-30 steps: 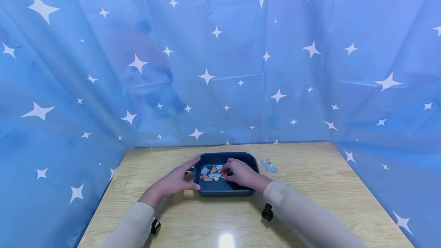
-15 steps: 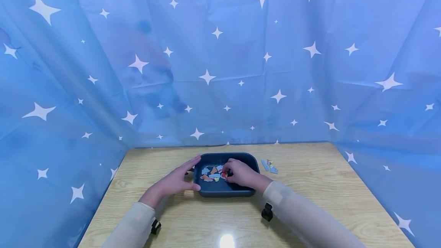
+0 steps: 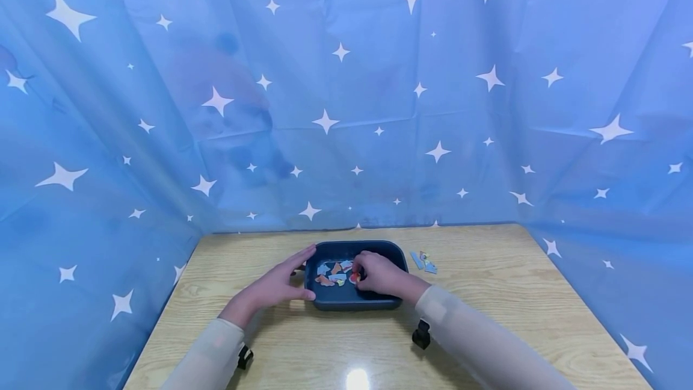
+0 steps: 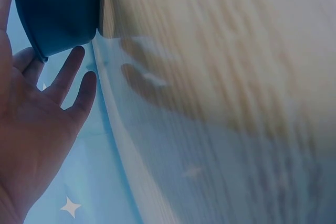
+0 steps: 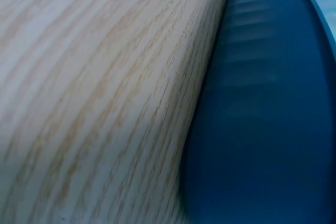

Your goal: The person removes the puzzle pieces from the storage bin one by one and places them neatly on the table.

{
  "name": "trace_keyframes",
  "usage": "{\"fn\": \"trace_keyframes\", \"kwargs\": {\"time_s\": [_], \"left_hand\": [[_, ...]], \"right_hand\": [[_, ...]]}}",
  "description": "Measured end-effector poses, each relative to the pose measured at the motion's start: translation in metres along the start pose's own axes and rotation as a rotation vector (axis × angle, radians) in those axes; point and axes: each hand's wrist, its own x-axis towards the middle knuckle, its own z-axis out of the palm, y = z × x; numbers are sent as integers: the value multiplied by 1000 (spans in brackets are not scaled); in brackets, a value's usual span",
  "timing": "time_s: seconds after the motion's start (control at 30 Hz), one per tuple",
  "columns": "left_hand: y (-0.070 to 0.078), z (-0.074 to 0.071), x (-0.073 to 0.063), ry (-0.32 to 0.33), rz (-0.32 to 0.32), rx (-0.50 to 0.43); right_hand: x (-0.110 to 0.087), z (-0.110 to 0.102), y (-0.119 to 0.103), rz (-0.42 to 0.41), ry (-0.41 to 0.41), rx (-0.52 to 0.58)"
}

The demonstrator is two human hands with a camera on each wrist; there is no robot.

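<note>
A dark blue tray [image 3: 357,304] stands on the wooden table, with several flat puzzle pieces [image 3: 331,277] in its left half, coloured pale blue, orange and white. At the tray's left end, my left hand [image 3: 278,281] rests along the rim, thumb and fingers spread wide. In the left wrist view its fingers [image 4: 65,77] extend loosely beside the tray's wall [image 4: 63,9]. Reaching over the right side, my right hand [image 3: 381,272] has bent fingers and pinches a red and white puzzle piece [image 3: 354,278] inside the tray. The right wrist view shows only the tray's outer wall [image 5: 257,108] and tabletop.
A few more puzzle pieces [image 3: 423,260] lie on the table just right of the tray. A blue curtain [image 3: 346,107] with white stars hangs behind and at both sides of the wooden table [image 3: 487,294].
My right hand has shifted slightly to the right within the tray, and the red and white puzzle piece has moved with it. The left hand has stayed in place.
</note>
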Motion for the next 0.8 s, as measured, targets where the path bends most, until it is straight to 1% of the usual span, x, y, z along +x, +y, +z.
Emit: {"fn": "trace_keyframes", "kwargs": {"time_s": [0.2,0.3,0.47,0.67,0.8], "left_hand": [[0,0,-1,-1,-14,-10],[1,0,-2,1,-13,-17],[2,-1,-1,-1,-8,-16],[0,-1,0,-1,2,-15],[1,-1,-1,-2,0,-16]], "right_hand": [[-5,-4,0,2,-16,-13],[-9,-9,0,-5,-16,5],[-16,-18,1,-22,10,56],[-23,-28,8,-36,57,48],[-29,-38,10,-48,72,56]]}}
